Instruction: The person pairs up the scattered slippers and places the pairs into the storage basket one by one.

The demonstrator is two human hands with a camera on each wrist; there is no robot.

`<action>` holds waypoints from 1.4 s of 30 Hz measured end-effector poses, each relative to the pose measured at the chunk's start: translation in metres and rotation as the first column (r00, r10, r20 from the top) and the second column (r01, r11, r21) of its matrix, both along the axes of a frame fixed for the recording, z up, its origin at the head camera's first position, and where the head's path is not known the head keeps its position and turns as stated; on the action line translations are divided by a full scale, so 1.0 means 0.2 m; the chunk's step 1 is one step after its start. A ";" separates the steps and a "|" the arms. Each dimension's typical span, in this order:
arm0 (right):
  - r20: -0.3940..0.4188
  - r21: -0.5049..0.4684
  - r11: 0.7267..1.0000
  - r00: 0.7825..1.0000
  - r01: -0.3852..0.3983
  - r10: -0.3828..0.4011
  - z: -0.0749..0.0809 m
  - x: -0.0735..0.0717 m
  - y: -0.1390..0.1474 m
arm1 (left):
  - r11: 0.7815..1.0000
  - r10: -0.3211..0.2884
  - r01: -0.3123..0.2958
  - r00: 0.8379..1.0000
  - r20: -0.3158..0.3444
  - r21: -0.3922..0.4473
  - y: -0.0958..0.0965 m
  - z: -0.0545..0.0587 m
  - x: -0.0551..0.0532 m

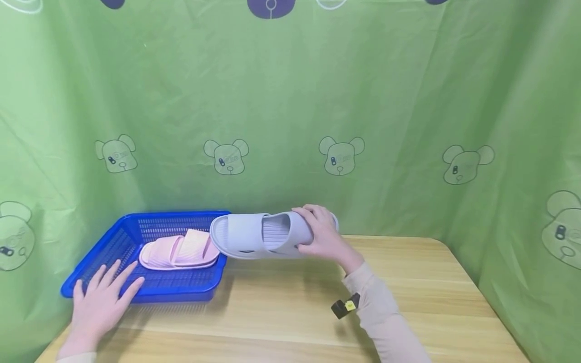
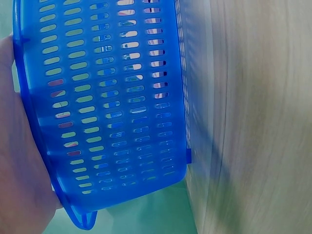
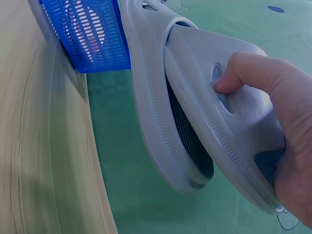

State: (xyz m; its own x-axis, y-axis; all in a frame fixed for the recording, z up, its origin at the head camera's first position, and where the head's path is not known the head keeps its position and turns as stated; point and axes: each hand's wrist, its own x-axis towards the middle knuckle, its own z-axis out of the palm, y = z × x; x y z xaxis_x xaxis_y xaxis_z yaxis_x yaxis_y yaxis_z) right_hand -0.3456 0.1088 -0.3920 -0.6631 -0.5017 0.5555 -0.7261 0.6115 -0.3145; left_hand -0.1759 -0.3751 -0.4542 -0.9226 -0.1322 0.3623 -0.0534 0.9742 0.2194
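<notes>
My right hand (image 1: pixel 324 237) grips a pair of pale grey slippers (image 1: pixel 245 234) at one end, holding them above the table. In the right wrist view the two grey slippers (image 3: pixel 156 97) are fitted into each other, and the thumb presses on a side opening of one. Their far end reaches the right rim of a blue plastic basket (image 1: pixel 181 295). Inside the basket lies a pair of pink slippers (image 1: pixel 161 252). My left hand (image 1: pixel 102 302), fingers spread and fairly straight, rests at the basket's near left rim. The left wrist view shows the slotted basket wall (image 2: pixel 112 122) beside that hand.
The basket stands at the left of a wood-grain table (image 1: pixel 290 312). A green curtain (image 1: pixel 290 101) printed with bear faces hangs behind and at both sides. A small black device with a yellow label (image 1: pixel 347 305) is at the right wrist.
</notes>
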 end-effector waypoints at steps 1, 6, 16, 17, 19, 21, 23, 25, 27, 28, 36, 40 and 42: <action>-0.005 0.002 1.000 1.000 -0.001 0.001 0.00 0.00 -0.01 | 1.000 0.000 0.000 1.000 0.000 0.000 0.00 0.00 0.00; -0.026 -0.006 1.000 1.000 -0.014 0.014 0.00 -0.01 -0.05 | 1.000 -0.002 0.002 1.000 0.000 0.000 -0.01 0.00 0.00; 0.002 -0.017 1.000 1.000 -0.023 0.023 0.02 -0.01 -0.14 | 1.000 -0.004 0.004 1.000 -0.010 0.005 0.00 0.00 0.00; -0.002 -0.017 1.000 1.000 -0.021 0.021 0.02 -0.01 -0.15 | 1.000 -0.004 0.004 1.000 -0.011 0.005 0.00 0.00 0.00; -0.004 -0.014 1.000 1.000 -0.017 0.017 0.02 -0.01 -0.16 | 1.000 -0.003 0.003 1.000 -0.011 0.005 0.00 0.00 0.00; -0.008 -0.009 1.000 1.000 -0.013 0.013 0.02 -0.01 -0.18 | 1.000 -0.002 0.002 1.000 -0.011 0.004 0.00 0.00 0.00; -0.005 -0.005 1.000 1.000 -0.009 0.009 0.02 -0.02 -0.20 | 1.000 0.000 0.000 1.000 -0.013 0.002 0.00 0.01 0.00; 0.003 -0.002 1.000 1.000 -0.008 0.008 0.03 -0.02 -0.23 | 1.000 0.000 0.000 1.000 -0.014 0.001 0.00 0.01 0.00; 0.010 0.003 1.000 1.000 -0.008 0.008 0.04 -0.02 -0.25 | 1.000 0.001 -0.001 1.000 -0.016 0.000 0.00 0.01 0.00; 0.012 0.008 1.000 1.000 -0.008 0.008 0.05 -0.02 -0.26 | 1.000 0.001 -0.001 1.000 -0.017 0.001 0.00 0.01 0.00; -0.007 0.040 0.999 1.000 -0.013 0.014 0.06 -0.02 -0.34 | 1.000 0.000 0.000 1.000 -0.015 0.000 0.00 0.02 0.00; -0.009 0.040 0.999 1.000 -0.018 0.019 0.07 -0.01 -0.38 | 1.000 0.002 -0.002 1.000 -0.010 -0.002 0.00 0.01 -0.01; -0.006 0.048 0.999 1.000 -0.017 0.017 0.08 0.00 -0.40 | 1.000 0.004 -0.004 1.000 -0.009 -0.002 0.00 0.01 -0.01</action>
State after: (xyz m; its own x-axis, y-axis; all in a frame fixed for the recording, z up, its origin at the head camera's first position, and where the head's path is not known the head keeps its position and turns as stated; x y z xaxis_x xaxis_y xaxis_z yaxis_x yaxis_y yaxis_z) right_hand -0.3459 0.0289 -0.3766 -0.6506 -0.5394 0.5346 -0.7386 0.6132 -0.2801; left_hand -0.1779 -0.3753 -0.4520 -0.9187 -0.1350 0.3713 -0.0551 0.9744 0.2179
